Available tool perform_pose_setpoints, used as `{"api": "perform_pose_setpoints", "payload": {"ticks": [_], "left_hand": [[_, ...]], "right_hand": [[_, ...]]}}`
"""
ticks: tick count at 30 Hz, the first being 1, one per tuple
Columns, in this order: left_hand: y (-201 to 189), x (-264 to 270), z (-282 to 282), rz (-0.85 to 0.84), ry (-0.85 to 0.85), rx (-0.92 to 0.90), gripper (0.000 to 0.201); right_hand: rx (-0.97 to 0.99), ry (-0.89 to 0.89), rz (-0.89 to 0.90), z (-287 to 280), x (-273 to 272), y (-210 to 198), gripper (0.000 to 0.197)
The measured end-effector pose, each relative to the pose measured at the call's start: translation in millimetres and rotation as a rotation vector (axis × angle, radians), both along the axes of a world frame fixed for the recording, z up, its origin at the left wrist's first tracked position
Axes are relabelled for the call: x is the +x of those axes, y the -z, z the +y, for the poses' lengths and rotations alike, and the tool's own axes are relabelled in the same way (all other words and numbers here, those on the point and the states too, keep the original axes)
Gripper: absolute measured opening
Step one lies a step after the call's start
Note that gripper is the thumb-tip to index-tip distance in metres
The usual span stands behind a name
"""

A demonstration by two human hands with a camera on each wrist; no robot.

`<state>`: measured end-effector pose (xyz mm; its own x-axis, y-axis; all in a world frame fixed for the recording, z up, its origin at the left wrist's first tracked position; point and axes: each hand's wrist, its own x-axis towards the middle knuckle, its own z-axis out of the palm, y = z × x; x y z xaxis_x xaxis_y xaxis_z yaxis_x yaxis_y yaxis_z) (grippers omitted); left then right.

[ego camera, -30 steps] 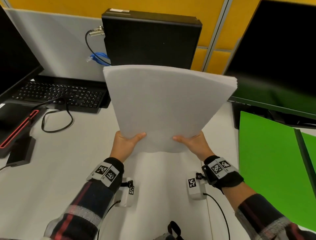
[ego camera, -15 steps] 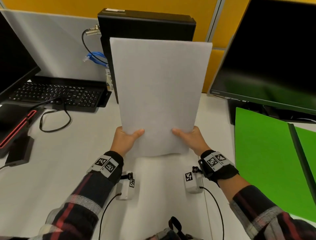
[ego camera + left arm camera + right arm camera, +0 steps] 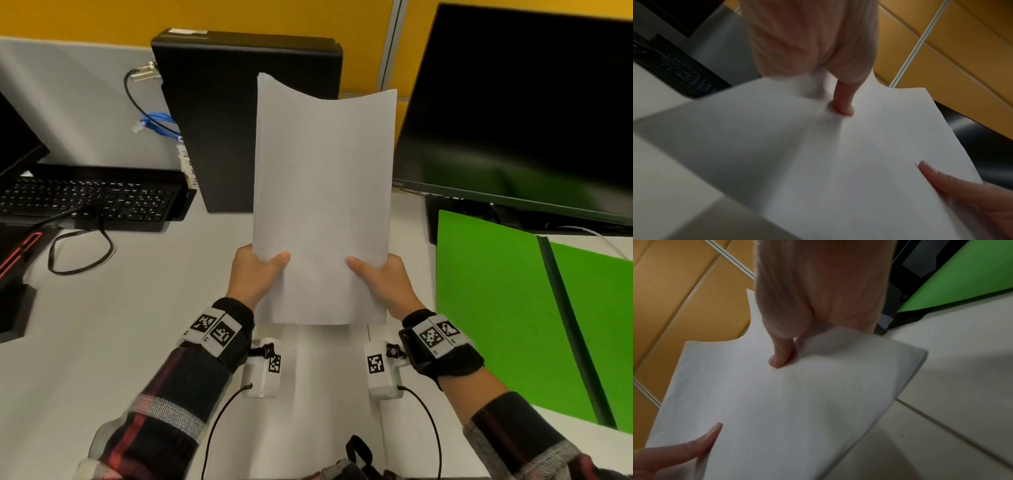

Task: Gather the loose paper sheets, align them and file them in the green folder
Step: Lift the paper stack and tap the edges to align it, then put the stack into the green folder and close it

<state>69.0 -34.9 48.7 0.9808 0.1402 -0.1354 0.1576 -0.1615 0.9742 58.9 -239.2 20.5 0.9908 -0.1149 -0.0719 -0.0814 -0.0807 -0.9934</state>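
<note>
I am holding the stack of paper sheets upright in front of me above the white desk, its lower edge lifted clear of the surface. The sheets are plain white and blank on the side facing me, gathered into one fairly thick sheaf; the top edge bows into a shallow curve, with the left corner standing higher than the middle. My left hand grips the lower left edge, thumb pressed flat on the front face and the fingers wrapped behind where I cannot see them. My right hand grips the lower right edge the same way, its thumb on the front. In the right wrist view the corner shows several layers lying closely together. The green folder lies open and flat on the desk to my right, well apart from the sheets, a dark spine dividing its two green leaves; nothing lies in it. A black monitor stands behind the folder.
</note>
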Motion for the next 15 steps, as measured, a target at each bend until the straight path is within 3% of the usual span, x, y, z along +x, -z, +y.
{"api": "perform_pose_setpoints", "payload": {"ticks": [4,10,15], "left_hand": [[-2.4,-8.9,-34.8,0.030,0.064,-0.014,0.037],[-13.7,-15.8,-92.8,0.036,0.123,-0.056,0.038],[-17.2,-22.5,-137.0,0.042,0.143,-0.151,0.028]], "right_hand": [[-0.084,0.102,-0.033,-35.0,-8.0,-3.8,0.029],[-0.147,0.216,-0.061,-96.6,-16.9,-12.1,0.032],[-0.141,0.288,-0.067,-153.7,-30.0,-15.1,0.032]]}}
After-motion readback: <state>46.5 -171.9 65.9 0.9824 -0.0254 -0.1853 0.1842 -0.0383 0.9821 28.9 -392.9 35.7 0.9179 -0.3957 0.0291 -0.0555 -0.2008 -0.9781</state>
